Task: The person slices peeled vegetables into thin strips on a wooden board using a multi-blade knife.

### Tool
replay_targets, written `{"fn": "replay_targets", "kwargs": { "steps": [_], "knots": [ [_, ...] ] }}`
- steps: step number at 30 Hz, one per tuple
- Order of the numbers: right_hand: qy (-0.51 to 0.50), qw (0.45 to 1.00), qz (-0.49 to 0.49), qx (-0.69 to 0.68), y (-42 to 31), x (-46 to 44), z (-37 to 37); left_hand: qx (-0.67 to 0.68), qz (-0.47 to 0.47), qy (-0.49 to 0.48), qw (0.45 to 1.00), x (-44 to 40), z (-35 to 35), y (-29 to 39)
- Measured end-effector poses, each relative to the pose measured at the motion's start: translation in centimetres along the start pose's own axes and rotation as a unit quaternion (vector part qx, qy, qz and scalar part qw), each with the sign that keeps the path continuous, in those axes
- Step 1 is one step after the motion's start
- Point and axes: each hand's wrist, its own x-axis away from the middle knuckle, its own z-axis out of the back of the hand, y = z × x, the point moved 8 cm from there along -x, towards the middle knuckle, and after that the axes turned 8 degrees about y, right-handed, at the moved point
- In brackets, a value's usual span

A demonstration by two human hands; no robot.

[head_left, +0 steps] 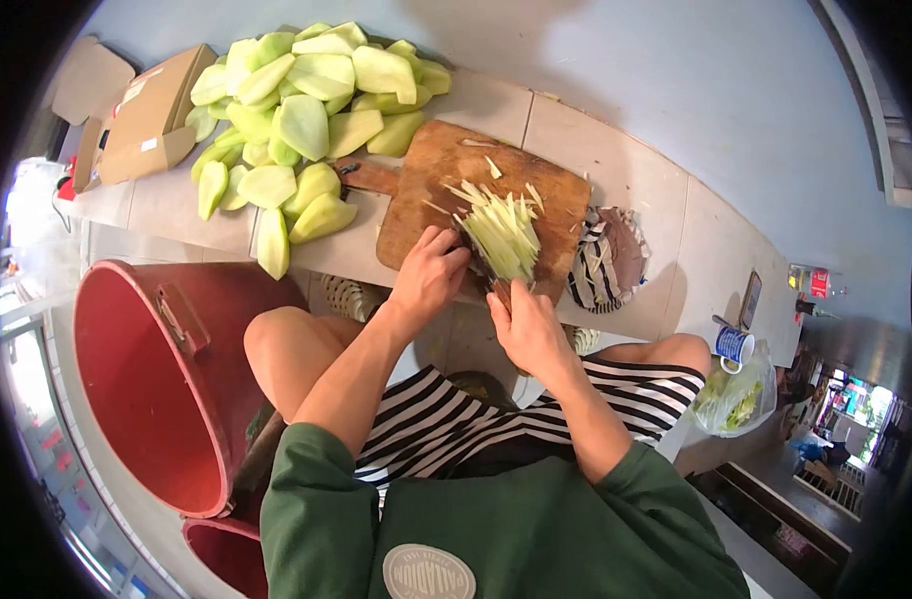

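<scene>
On a wooden cutting board lies a heap of thin pale-green strips, apparently cut from green mango. My right hand is closed round the handle of a knife at the board's near edge. The knife's dark blade runs up toward the left, beside the strips, and is partly hidden. My left hand rests at the board's near edge, left of the blade, fingers curled; what they press on is hidden. Left of the board is a large pile of peeled pale-green mango slices.
A cardboard box stands behind the pile. A striped cloth lies right of the board. Farther right are a blue mug and a plastic bag with green pieces. A big red bin stands by my left knee.
</scene>
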Motion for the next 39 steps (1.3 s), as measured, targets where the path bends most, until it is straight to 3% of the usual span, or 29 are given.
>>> {"fn": "replay_targets", "kwargs": {
  "steps": [6, 9, 11, 12, 14, 15, 17, 19, 21, 23, 26, 31, 35, 39],
  "knots": [
    [0.003, 0.999, -0.042, -0.033, -1.0, 0.2, 3.2, 0.036, 0.034, 0.026, 0.998, -0.1, 0.4, -0.3],
    [0.032, 0.997, -0.022, -0.060, -0.6, 0.0, 4.9, 0.032, 0.091, 0.052, 0.994, -0.2, 0.9, -0.3],
    [0.034, 0.997, -0.028, -0.061, -0.3, -0.1, 5.7, 0.055, 0.195, 0.023, 0.979, 0.3, 0.4, -1.0],
    [0.031, 0.997, -0.034, -0.061, 0.0, -0.1, 6.1, 0.054, 0.191, 0.022, 0.980, 0.2, 0.4, -0.6],
    [0.041, 0.998, -0.018, -0.048, 0.4, 0.2, 6.7, 0.141, 0.261, 0.062, 0.953, 0.1, 0.5, -0.5],
    [0.047, 0.997, -0.017, -0.050, 0.7, 0.2, 7.0, 0.139, 0.254, 0.060, 0.955, -0.4, 0.7, 0.2],
    [0.093, 0.994, 0.063, -0.012, 0.1, 0.6, 7.9, 0.118, 0.232, 0.156, 0.953, -0.8, 2.8, 1.7],
    [0.111, 0.991, 0.079, 0.009, 0.9, 0.8, 8.4, 0.110, 0.191, 0.156, 0.963, -1.0, 3.7, 3.1],
    [0.068, 0.989, 0.106, 0.078, 0.9, 1.0, 8.3, -0.037, -0.054, 0.082, 0.995, -2.2, 4.2, 8.6],
    [0.061, 0.986, 0.119, 0.096, 1.5, 1.1, 8.4, -0.029, -0.066, 0.030, 0.997, -1.8, 2.8, 9.1],
    [0.053, 0.982, 0.162, 0.085, 1.4, 1.7, 8.8, -0.134, -0.078, -0.104, 0.982, -2.4, 0.9, 9.4],
    [0.083, 0.966, 0.216, 0.118, 2.0, 3.1, 9.3, -0.220, -0.122, -0.173, 0.952, -4.2, -1.3, 8.0],
    [0.107, 0.961, 0.217, 0.134, 2.8, 4.5, 10.3, -0.271, -0.112, -0.229, 0.928, -5.6, -2.9, 5.0],
    [0.105, 0.970, 0.190, 0.106, 4.7, 5.3, 11.8, -0.229, -0.046, -0.233, 0.944, -5.8, -3.0, 3.3]
  ]
}}
